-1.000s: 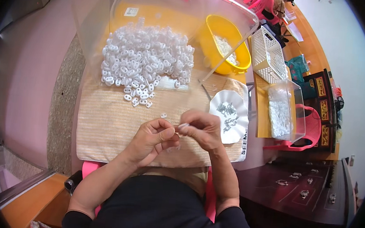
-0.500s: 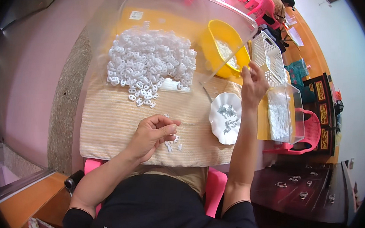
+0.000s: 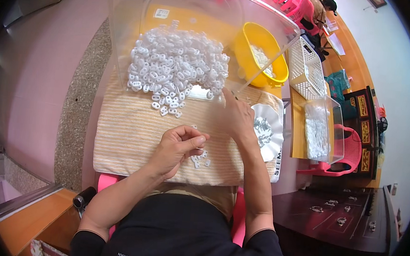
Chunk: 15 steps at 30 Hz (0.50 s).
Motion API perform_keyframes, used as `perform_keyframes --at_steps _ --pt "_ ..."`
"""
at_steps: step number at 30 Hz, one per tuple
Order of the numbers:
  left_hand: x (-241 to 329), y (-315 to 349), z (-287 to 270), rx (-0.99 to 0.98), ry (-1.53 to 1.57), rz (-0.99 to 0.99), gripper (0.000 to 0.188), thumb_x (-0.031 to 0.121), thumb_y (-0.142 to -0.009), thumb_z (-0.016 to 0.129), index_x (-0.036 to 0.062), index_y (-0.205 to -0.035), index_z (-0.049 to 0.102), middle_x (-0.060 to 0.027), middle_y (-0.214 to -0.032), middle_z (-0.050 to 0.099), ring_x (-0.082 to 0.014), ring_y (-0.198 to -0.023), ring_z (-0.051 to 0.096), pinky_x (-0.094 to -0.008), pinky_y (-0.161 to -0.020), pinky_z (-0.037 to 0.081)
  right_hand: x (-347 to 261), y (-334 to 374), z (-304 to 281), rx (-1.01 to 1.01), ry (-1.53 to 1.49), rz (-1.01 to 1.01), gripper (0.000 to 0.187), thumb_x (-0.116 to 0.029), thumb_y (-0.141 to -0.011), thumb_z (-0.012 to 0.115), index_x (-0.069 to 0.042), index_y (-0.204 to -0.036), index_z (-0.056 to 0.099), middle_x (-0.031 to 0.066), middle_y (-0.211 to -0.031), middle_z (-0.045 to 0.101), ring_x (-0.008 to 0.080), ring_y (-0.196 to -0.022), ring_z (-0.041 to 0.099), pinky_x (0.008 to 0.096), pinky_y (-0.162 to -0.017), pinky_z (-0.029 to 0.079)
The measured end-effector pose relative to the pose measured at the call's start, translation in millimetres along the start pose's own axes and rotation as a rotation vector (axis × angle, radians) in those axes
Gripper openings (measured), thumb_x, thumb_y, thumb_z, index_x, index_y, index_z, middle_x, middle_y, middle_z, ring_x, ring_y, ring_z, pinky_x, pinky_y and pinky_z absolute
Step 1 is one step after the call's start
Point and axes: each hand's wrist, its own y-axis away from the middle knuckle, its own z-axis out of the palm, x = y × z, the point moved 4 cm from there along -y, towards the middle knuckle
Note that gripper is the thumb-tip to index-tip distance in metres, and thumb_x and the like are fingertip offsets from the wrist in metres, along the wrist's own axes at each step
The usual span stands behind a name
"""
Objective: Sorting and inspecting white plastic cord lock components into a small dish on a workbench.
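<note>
My left hand (image 3: pixel 180 151) is closed in a pinch over the striped cloth (image 3: pixel 131 141); anything between the fingertips is too small to make out. Just beside it lie several small white plastic pieces (image 3: pixel 197 164). My right hand (image 3: pixel 238 116) is over the cloth, between the pile and the white scalloped plate (image 3: pixel 275 138), its fingers blurred by motion. A thin dark tip (image 3: pixel 236 98) shows at those fingers; whether they hold it I cannot tell. Small silvery-grey parts (image 3: pixel 262 130) lie on the plate. Ahead is a large heap of white two-holed plastic pieces (image 3: pixel 179 61), spilling onto the cloth.
A clear plastic bin (image 3: pixel 125 40) lies around the heap. Behind the plate stands a yellow basin (image 3: pixel 250 47) with white pieces inside. Farther right are a white perforated basket (image 3: pixel 308 73), a clear box (image 3: pixel 337 133) of white items and a pink chair (image 3: pixel 353 147). Another person (image 3: pixel 318 9) sits far back.
My right hand has come down and left, from beside the yellow basin to the cloth left of the plate. My left hand keeps its pinch. The view has shifted slightly.
</note>
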Motion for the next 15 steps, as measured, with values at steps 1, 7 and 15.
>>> perform_keyframes --at_steps 1,7,15 --pt "-0.2 0.0 -0.4 0.001 0.003 -0.001 0.01 0.007 -0.088 0.067 0.0064 -0.096 0.062 -0.0087 -0.101 0.068 -0.0102 -0.083 0.063 -0.0273 -0.077 0.055 -0.5 -0.6 1.7 -0.003 0.002 0.0 0.04 -0.023 -0.085 0.062 -0.006 -0.121 0.056 0.0198 -0.083 0.068 0.0364 -0.081 0.066 0.0466 -0.071 0.05" --pt "-0.3 1.0 0.5 -0.012 0.001 0.001 0.012 0.01 -0.088 0.068 0.0057 -0.097 0.061 -0.0083 -0.103 0.067 -0.0095 -0.083 0.062 -0.0255 -0.078 0.053 -1.0 -0.3 10.6 0.041 -0.013 0.036 0.035 -0.027 -0.088 0.06 -0.009 -0.118 0.057 0.0193 -0.082 0.069 0.0355 -0.082 0.067 0.0466 -0.072 0.05" --pt "-0.8 -0.5 0.3 0.005 0.014 -0.001 0.008 0.006 -0.089 0.066 0.0059 -0.096 0.062 -0.0087 -0.102 0.068 -0.0103 -0.082 0.064 -0.0274 -0.076 0.055 1.2 3.2 17.0 0.173 -0.074 -0.033 0.019 -0.026 -0.089 0.059 -0.012 -0.102 0.064 0.015 -0.078 0.068 0.0329 -0.078 0.067 0.0452 -0.066 0.05"
